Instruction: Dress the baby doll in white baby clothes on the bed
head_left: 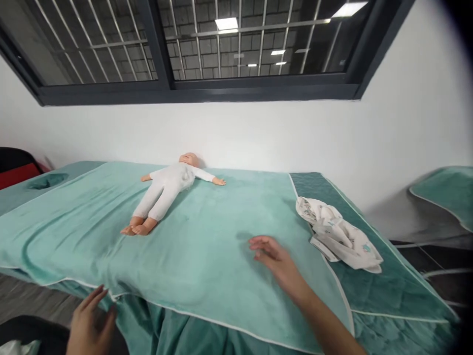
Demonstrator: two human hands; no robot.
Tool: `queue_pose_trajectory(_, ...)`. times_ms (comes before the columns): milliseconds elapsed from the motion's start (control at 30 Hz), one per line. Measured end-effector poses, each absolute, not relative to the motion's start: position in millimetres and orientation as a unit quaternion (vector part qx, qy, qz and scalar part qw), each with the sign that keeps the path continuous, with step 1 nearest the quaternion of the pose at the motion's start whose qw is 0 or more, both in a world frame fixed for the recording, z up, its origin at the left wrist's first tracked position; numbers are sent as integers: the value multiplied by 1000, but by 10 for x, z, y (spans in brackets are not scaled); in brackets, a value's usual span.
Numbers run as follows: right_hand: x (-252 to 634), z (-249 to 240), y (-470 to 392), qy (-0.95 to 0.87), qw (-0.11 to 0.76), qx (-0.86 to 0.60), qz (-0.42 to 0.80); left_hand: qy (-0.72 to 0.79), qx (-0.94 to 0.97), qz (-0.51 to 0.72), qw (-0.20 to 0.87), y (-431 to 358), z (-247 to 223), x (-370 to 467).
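Observation:
A baby doll (pixel 168 187) in a white long-sleeved outfit lies on its back on the light green blanket (pixel 207 256), arms spread, its head near the wall and its bare feet toward the lower left. My right hand (pixel 273 259) is over the middle of the blanket, empty, fingers slightly curled and apart. Near the blanket's front edge at the lower left is my left hand (pixel 92 320), its fingers apart with nothing between them. A crumpled white printed cloth (pixel 342 234) rests on the right side, well beyond my right hand.
Darker green bedding (pixel 391 281) lies under the blanket and hangs at the front. Behind the bed stands a white wall (pixel 236 133) with a dark-framed, barred window (pixel 258 91). A black and red object (pixel 18 172) is at the far left; another green cloth (pixel 447 192) is at the right.

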State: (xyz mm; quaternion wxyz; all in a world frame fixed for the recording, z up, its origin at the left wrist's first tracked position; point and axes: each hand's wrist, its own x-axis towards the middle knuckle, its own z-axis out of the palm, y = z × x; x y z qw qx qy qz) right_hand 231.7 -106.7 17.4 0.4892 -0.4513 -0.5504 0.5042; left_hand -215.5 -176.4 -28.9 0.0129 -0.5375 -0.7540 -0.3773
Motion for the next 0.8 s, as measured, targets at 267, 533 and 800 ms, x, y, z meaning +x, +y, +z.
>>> queue_pose_trajectory(267,3632,419,-921,-624,344,-688,-140,-497,-734,-462,5,-1427,-225,-736)
queue_pose_trajectory(533,4053,317,-829,-610,124,-780,-65,-385,-801,-414,-196,-650,243,741)
queue_pose_trajectory(800,3839,847,-960,-657,332,-665,123,-342,-584,-475,-563,-192,60,1400)
